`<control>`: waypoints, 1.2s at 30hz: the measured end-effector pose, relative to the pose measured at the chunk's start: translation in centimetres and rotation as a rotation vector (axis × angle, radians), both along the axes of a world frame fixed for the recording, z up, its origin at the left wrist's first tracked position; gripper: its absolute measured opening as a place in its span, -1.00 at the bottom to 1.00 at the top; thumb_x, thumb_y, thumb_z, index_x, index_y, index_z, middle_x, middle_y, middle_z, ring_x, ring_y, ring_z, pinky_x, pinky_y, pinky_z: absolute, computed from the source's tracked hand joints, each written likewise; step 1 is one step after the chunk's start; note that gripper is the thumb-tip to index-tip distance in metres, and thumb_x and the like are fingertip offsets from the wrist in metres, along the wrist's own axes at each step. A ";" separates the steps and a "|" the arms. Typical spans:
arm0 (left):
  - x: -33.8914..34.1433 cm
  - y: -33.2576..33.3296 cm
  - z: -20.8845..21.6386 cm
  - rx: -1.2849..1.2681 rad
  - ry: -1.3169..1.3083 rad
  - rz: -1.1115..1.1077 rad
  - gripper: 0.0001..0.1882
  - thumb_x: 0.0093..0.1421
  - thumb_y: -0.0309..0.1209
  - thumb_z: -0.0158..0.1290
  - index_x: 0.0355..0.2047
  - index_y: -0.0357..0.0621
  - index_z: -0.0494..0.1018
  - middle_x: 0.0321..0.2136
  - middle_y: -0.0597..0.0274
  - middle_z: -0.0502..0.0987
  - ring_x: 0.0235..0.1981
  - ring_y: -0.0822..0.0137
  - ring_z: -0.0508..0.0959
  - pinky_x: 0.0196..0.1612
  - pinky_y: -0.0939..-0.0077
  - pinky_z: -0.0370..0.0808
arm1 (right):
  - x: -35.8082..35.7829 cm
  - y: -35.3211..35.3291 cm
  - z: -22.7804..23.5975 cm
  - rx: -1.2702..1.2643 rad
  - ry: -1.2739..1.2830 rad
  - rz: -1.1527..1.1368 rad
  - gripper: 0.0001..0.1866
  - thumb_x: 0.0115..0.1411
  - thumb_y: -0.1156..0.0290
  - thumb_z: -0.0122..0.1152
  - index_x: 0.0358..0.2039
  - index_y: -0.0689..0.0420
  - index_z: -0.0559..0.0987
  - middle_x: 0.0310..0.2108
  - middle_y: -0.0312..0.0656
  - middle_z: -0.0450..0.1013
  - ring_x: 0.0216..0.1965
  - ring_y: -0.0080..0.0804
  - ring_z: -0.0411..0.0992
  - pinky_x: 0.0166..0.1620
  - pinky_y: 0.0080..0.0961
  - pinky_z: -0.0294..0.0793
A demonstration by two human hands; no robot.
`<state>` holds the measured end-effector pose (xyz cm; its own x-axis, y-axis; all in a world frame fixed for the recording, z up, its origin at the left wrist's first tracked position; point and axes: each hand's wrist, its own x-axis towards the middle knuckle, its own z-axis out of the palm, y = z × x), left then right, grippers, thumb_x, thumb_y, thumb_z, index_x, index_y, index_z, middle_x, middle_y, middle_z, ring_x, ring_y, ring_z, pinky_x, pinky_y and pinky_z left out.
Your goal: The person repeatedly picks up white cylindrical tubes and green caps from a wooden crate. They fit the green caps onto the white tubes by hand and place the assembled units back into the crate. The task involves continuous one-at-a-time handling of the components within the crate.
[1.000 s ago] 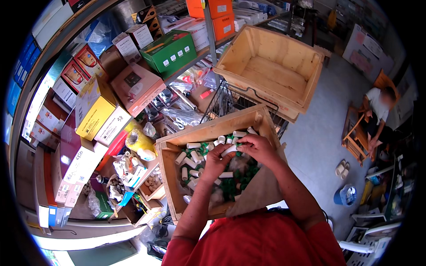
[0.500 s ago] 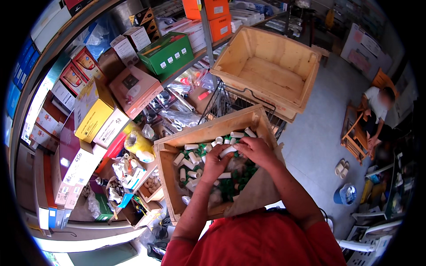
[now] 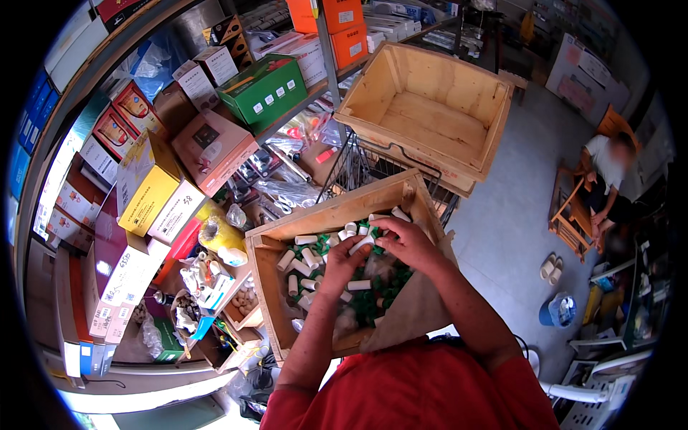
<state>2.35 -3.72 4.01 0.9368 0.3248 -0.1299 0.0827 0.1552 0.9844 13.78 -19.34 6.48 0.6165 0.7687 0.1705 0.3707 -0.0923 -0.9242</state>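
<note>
My left hand (image 3: 342, 266) is closed round a short white plastic tube (image 3: 362, 245), thumb along its side. Close by on the right, my right hand (image 3: 410, 244) has its fingers and thumb drawn together at the tube's upper end; what they pinch is hidden by the fingers. Both hands are over a wooden box (image 3: 266, 315) in front of me. Inside lie several loose white tubes (image 3: 301, 267), some with green ends, and many small green plastic pieces (image 3: 369, 309). Some clear plastic film shows among them.
A tan wooden crate (image 3: 430, 118) rests on a black wire basket beyond the box. Shelves with cartons, including a green box (image 3: 261, 93), crowd the left. A seated person (image 3: 605, 172), slippers (image 3: 551, 269) and a blue bin (image 3: 557, 312) are at right.
My right hand's fingers have lifted slightly and shifted left at the tube's end. The tube tilts a little more in my left hand. The whole view has shifted slightly.
</note>
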 end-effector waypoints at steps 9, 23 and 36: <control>0.0 0.2 -1.0 0.035 -0.053 -0.004 -0.70 0.16 -0.43 0.20 -0.10 -0.24 0.52 -0.43 0.43 0.52 -0.49 0.64 0.41 -0.42 0.74 0.39 | -0.1 0.1 0.6 0.015 0.031 -0.014 -0.67 0.14 0.53 0.22 -0.05 0.14 0.50 -0.21 -0.24 0.49 -0.34 -0.53 0.45 -0.25 -0.57 0.46; 0.0 -0.6 -0.1 0.474 -0.196 0.063 -0.69 0.04 -0.54 0.24 -0.16 -0.25 0.53 -0.31 0.13 0.55 -0.32 0.29 0.54 -0.19 0.50 0.45 | 0.3 0.0 -0.7 -0.035 -0.048 0.022 -0.76 0.22 0.44 0.16 -0.10 0.20 0.52 -0.33 -0.25 0.50 -0.48 -0.60 0.45 -0.38 -0.61 0.45; 0.1 -1.0 0.7 0.735 -0.319 0.108 -0.68 0.01 -0.55 0.23 -0.17 -0.19 0.52 -0.39 0.08 0.50 -0.44 0.13 0.52 -0.48 0.41 0.43 | 0.0 0.0 0.3 -0.149 0.089 -0.016 -0.77 0.24 0.37 0.15 -0.14 0.22 0.53 -0.51 -0.29 0.49 -0.56 -0.63 0.42 -0.46 -0.61 0.41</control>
<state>2.42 -4.75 4.76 0.8512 0.3143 0.4202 -0.1977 -0.5496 0.8117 13.75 -19.36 6.78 0.6363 0.7715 -0.0006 0.2852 -0.2359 -0.9290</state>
